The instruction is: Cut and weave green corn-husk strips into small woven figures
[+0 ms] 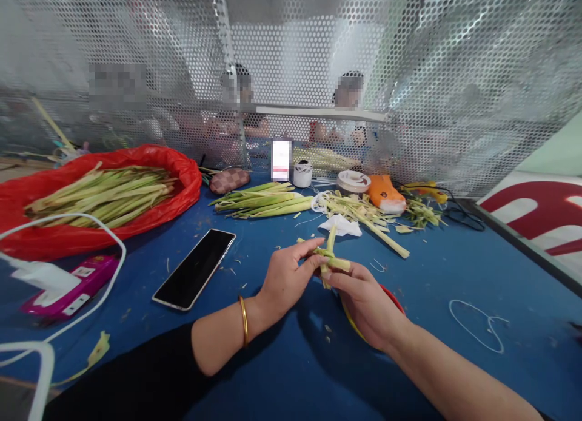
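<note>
**Crossed leaf strips [331, 242] being pinched above blue desk [140, 257]**

Far left: red plastic bag [182, 172] is lying open, holding a heap of long green leaves [104, 193]. In front, magenta power strip [103, 269] is carrying white plug [48, 281] plus cable. Next, dark-screened smartphone [195, 269] is lying flat; checkered pouch [230, 180] is resting behind it. Leaf bundle [264, 204] is lying beyond the hands, lit phone [280, 157] standing behind that.

Left hand [284, 275], gold bangle [244, 324] on wrist: grip is closing on the crossed leaf strips, thumb against fingers. White jar [302, 174] is standing at the back. Crossed strips are sitting between both hands, one end pointing up near white tissue [343, 225]. Tape roll [353, 182] is lying further back.

Right hand [368, 303]: grip is pinching the same strips, partly hiding a red-and-yellow rounded edge [392, 297]. Orange packet [386, 192] is lying behind. Far right, thin white cord [490, 321] is looping on the desk.
</note>
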`<act>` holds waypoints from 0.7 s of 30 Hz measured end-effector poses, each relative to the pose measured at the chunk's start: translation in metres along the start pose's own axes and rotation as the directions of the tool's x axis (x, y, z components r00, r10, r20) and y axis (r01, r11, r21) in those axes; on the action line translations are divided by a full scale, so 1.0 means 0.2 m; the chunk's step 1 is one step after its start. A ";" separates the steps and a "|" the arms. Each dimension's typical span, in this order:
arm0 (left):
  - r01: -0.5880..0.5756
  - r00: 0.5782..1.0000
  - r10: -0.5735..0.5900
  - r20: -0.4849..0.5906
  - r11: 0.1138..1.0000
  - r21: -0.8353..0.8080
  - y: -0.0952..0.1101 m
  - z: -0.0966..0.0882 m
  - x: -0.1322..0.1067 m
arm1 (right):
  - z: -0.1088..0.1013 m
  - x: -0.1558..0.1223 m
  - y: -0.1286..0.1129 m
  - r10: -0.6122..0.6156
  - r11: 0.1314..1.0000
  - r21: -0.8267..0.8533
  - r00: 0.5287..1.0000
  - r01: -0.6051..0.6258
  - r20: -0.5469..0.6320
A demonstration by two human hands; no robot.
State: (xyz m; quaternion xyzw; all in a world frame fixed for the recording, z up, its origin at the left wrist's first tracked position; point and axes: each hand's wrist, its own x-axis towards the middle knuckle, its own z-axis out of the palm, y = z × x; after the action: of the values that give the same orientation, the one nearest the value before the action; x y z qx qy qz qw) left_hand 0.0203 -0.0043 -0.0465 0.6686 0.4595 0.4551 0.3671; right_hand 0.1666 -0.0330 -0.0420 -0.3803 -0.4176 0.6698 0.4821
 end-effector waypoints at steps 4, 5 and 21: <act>0.014 0.999 -0.013 -0.037 1.000 0.018 -0.02 0.00 -0.01 | 0.01 -0.01 0.00 0.036 0.998 0.054 0.999 -0.036 0.009; 0.011 1.000 -0.011 -0.027 1.000 0.004 -0.02 0.00 -0.01 | 0.02 -0.01 0.00 0.047 0.996 0.069 0.999 -0.048 0.012; -0.284 0.888 0.385 -0.249 0.889 0.360 0.05 -0.06 0.01 | 0.02 0.01 -0.02 0.012 0.999 0.054 0.991 -0.005 -0.134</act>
State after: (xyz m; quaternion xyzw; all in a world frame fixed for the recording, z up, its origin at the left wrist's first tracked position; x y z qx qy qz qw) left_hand 0.0129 -0.0042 -0.0326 0.7071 0.4544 0.5337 0.0931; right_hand 0.1645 -0.0300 -0.0373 -0.4134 -0.3646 0.6555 0.5163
